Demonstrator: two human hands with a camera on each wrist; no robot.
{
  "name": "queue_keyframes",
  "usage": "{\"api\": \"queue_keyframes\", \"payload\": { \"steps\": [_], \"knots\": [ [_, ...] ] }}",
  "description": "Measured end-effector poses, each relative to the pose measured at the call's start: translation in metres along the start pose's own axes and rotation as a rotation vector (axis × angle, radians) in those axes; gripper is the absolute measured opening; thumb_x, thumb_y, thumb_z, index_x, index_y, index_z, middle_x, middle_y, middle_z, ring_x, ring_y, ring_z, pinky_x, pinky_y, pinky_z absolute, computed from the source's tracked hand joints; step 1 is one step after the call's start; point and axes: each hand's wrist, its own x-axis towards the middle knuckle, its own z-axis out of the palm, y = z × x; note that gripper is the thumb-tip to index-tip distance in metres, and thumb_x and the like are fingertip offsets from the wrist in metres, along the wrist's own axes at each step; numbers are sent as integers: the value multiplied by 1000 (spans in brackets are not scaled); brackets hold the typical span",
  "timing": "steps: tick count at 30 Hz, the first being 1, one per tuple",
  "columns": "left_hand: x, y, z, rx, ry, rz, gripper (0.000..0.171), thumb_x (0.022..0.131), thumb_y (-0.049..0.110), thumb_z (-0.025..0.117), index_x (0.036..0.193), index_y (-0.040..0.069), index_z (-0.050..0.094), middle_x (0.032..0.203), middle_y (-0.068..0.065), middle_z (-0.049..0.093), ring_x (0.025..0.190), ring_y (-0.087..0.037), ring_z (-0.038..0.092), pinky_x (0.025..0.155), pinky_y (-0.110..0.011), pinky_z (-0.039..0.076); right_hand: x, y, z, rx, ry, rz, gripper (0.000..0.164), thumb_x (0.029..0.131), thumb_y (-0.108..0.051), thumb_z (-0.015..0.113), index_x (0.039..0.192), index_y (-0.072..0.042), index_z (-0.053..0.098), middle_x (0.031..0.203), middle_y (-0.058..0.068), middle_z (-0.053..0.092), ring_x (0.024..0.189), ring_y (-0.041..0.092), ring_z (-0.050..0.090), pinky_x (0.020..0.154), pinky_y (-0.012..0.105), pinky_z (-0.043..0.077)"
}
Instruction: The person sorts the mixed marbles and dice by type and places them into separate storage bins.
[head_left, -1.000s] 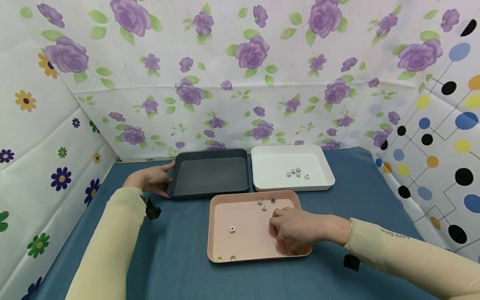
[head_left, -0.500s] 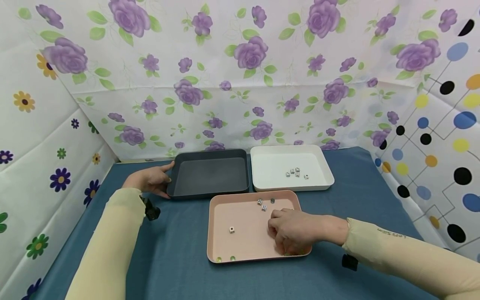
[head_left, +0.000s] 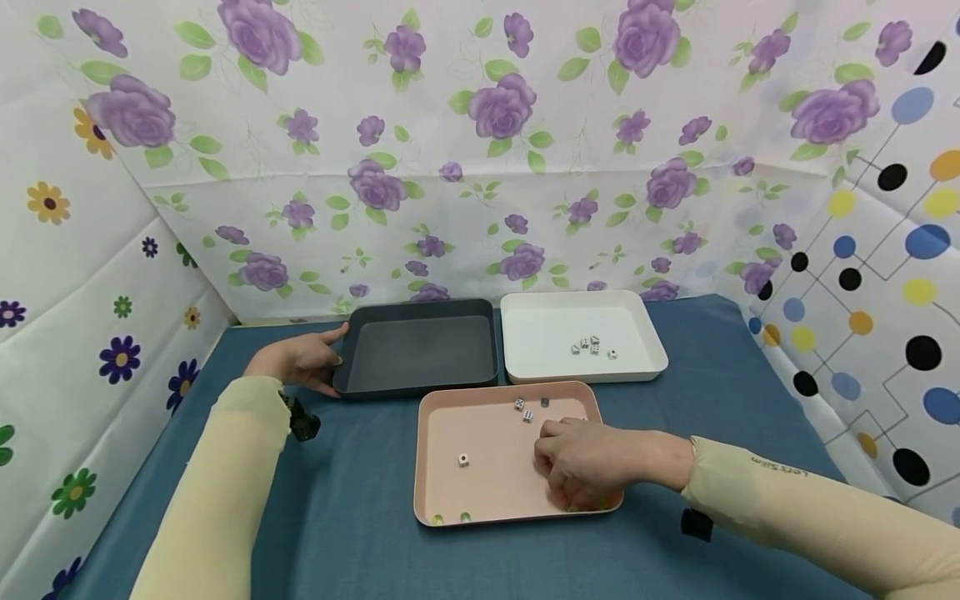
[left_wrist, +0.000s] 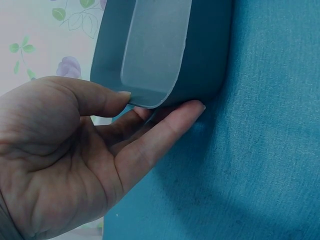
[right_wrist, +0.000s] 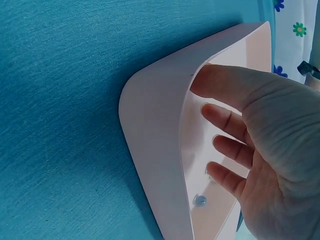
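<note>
My left hand (head_left: 303, 360) touches the left end of a dark grey tray (head_left: 420, 387), its thumb at the rim and its fingers fairly straight against the outer wall. My right hand (head_left: 588, 462) reaches into the near right corner of a pink tray (head_left: 442, 396). In the right wrist view its thumb (right_wrist: 220, 82) touches the rim and the visible fingers (right_wrist: 227, 122) bend loosely inside; the index finger seems hidden, as is anything pinched there. A glass marble (right_wrist: 200, 200) lies below these fingers. Small green marbles (head_left: 465, 517) lie along the pink tray's near side.
Dice, among them one white die (head_left: 463, 460) and a dark one (head_left: 545, 402), lie scattered in the pink tray. A white tray (head_left: 540, 367) at the back right holds several white dice (head_left: 595, 349). Blue cloth (head_left: 360, 500) covers the table; patterned sheets (head_left: 442, 200) hang around it.
My right hand has shifted very slightly left within the pink tray, its fingers lowered a touch at the near corner. My left hand and the trays stay in place.
</note>
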Motion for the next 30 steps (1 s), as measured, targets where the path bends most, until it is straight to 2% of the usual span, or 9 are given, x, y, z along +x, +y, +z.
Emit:
{"api": "queue_keyframes", "payload": {
  "steps": [3, 7, 12, 16, 24, 27, 30],
  "knots": [
    [0, 0, 0, -2, -4, 1, 79, 110, 1, 31, 158, 36, -22, 161, -40, 3, 134, -51, 47, 92, -56, 56, 0, 1, 0, 4, 0, 18, 13, 88, -29, 84, 83, -40, 79, 98, -15, 54, 95, 7, 43, 77, 24, 41],
    [-1, 0, 0, -1, -3, 2, 79, 111, 1, 30, 158, 37, -22, 161, -40, 1, 134, -51, 47, 92, -56, 56, -1, 5, -2, -1, 48, 57, 16, 91, -27, 78, 82, -40, 77, 105, -13, 59, 96, 8, 43, 80, 26, 43],
    [-2, 0, 1, 9, 5, 4, 79, 111, 1, 30, 158, 37, -22, 161, -40, 2, 134, -50, 47, 92, -56, 57, -3, 13, -7, -3, 112, 85, 16, 87, -21, 78, 84, -37, 77, 110, -9, 60, 99, 11, 44, 82, 28, 44],
    [-3, 0, 1, 16, 6, 5, 79, 110, 1, 30, 157, 37, -23, 161, -40, 3, 133, -50, 48, 92, -56, 57, -4, 14, -14, 43, 123, 112, 15, 86, -21, 79, 86, -36, 77, 111, -9, 58, 103, 13, 45, 84, 30, 46],
    [0, -1, -1, 12, 12, -4, 79, 110, 1, 30, 158, 38, -21, 161, -39, 6, 131, -48, 51, 91, -54, 57, -5, 16, -18, 130, 183, 175, 16, 89, -23, 78, 90, -38, 73, 127, -7, 57, 120, 17, 44, 103, 45, 41],
    [1, -1, -1, 8, 11, -7, 79, 110, 1, 30, 158, 38, -22, 162, -38, 4, 133, -49, 49, 91, -54, 57, -5, 16, -20, 161, 214, 205, 16, 89, -24, 77, 90, -38, 71, 130, -6, 56, 123, 15, 42, 104, 43, 41],
    [0, 0, -1, 8, 9, -8, 79, 110, 1, 30, 158, 38, -22, 163, -38, 2, 134, -49, 48, 91, -54, 57, -5, 18, -22, 179, 243, 224, 15, 90, -25, 77, 91, -38, 70, 130, -5, 56, 122, 15, 43, 98, 40, 45]
  ]
}}
